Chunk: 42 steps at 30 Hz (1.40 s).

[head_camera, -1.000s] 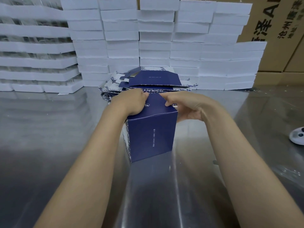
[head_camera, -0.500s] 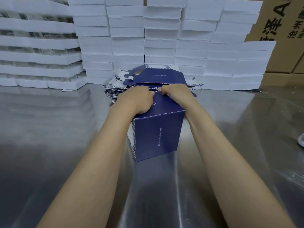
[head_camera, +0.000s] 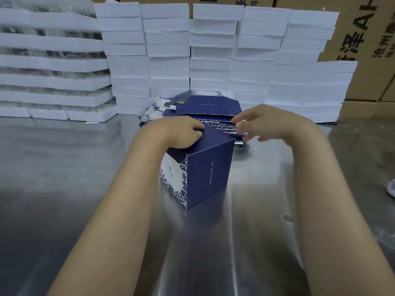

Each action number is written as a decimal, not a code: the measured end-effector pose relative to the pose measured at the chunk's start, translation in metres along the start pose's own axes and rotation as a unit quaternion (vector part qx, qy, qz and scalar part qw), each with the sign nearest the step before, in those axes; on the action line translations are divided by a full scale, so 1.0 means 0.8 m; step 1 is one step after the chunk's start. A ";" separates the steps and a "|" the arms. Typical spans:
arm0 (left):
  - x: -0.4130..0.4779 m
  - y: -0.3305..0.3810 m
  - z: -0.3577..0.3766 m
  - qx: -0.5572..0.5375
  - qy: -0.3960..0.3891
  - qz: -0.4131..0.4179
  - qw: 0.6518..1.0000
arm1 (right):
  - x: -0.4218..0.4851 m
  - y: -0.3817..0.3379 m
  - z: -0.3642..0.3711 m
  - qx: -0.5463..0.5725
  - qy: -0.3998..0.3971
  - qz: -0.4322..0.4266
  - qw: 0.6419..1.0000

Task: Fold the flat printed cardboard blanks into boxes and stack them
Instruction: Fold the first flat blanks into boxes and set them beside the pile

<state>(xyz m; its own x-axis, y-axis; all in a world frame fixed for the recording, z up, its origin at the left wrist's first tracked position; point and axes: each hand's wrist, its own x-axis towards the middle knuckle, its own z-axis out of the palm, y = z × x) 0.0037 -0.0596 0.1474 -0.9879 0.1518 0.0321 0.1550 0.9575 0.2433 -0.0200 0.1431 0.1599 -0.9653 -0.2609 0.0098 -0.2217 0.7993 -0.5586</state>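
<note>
A folded navy box (head_camera: 205,167) with a white floral side panel stands upright mid-counter (head_camera: 64,189); flat printed blanks (head_camera: 205,112) lie piled just behind it.

A shiny metal table (head_camera: 64,189) carries a folded blue box (head_camera: 205,171), flat blanks (head_camera: 205,107) and white foam stacks (head_camera: 213,50).

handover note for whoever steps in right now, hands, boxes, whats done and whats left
Left hand rests on top of the folded blue box, fingers curled at its top flap.
Right hand is off the box, fingers loosely curled, holding nothing, over the pile of flat blanks.
Done: this box stands formed on the metal table.
Left: stack it, then fold the remaining blanks.
</note>
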 end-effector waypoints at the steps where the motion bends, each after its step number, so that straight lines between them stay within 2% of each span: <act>1: 0.000 0.003 0.000 0.025 -0.026 -0.019 0.999 | -0.005 -0.003 -0.001 -0.025 -0.018 -0.008 0.999; 3: 0.007 0.014 0.012 0.087 -0.016 -0.068 0.994 | -0.013 -0.012 0.000 -0.005 -0.053 -0.041 0.998; 5: 0.012 0.029 0.027 0.111 0.035 -0.126 0.985 | -0.018 -0.020 0.004 0.020 -0.113 -0.085 0.990; 7: 0.010 0.038 0.029 0.100 0.070 -0.171 0.978 | -0.013 -0.021 0.015 -0.051 -0.173 -0.116 0.977; 8: 0.011 0.036 0.027 0.098 0.080 -0.172 0.977 | -0.006 -0.018 0.023 -0.088 -0.172 -0.119 0.974; 10: 0.012 0.027 0.017 0.093 0.069 -0.135 0.984 | 0.006 -0.009 0.035 -0.108 -0.119 -0.114 0.980; 12: 0.005 0.014 0.005 0.080 0.014 -0.075 0.994 | 0.013 -0.001 0.041 -0.088 -0.092 -0.124 0.984; 15: -0.011 -0.012 -0.010 0.032 -0.080 -0.019 0.996 | 0.017 0.010 0.038 -0.058 -0.141 -0.112 0.982; 17: -0.014 -0.031 -0.015 -0.017 -0.100 0.004 0.995 | 0.018 0.013 0.037 -0.040 -0.145 -0.109 0.983; 20: 0.000 -0.042 -0.001 -0.063 -0.024 0.011 0.998 | 0.029 0.013 0.046 0.001 -0.088 -0.132 0.987; 23: 0.016 -0.029 0.023 -0.073 0.054 0.013 0.996 | 0.042 0.014 0.070 0.098 0.000 -0.164 0.982; 27: 0.024 -0.003 0.037 0.096 0.179 -0.045 0.978 | 0.057 0.028 0.103 0.200 0.082 -0.190 0.958; 28: 0.026 0.004 0.042 0.130 0.173 -0.057 0.975 | 0.060 0.033 0.109 0.219 0.106 -0.200 0.949; 30: 0.030 0.017 0.056 0.146 0.105 -0.078 0.981 | 0.062 0.043 0.122 0.224 0.159 -0.214 0.938; 32: 0.034 0.022 0.067 0.108 0.066 -0.094 0.987 | 0.060 0.048 0.135 0.217 0.195 -0.227 0.929; 36: 0.046 0.008 0.082 -0.009 0.112 -0.081 0.990 | 0.058 0.048 0.152 0.356 0.192 -0.236 0.884; 37: 0.048 0.002 0.086 -0.030 0.134 -0.076 0.988 | 0.059 0.048 0.154 0.356 0.197 -0.247 0.880; 40: 0.049 -0.021 0.091 -0.095 0.228 -0.053 0.968 | 0.059 0.051 0.170 0.256 0.240 -0.296 0.889; 42: 0.043 -0.050 0.078 -0.162 0.238 -0.030 0.957 | 0.058 0.049 0.181 0.208 0.266 -0.311 0.889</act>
<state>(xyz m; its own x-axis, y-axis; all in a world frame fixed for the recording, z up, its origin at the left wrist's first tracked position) -0.0360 -0.0770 0.0780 -0.8980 -0.1035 0.4276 0.1641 0.8230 0.5438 -0.0533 0.0838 0.0185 -0.6276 -0.2007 0.7522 -0.7713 0.2920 -0.5656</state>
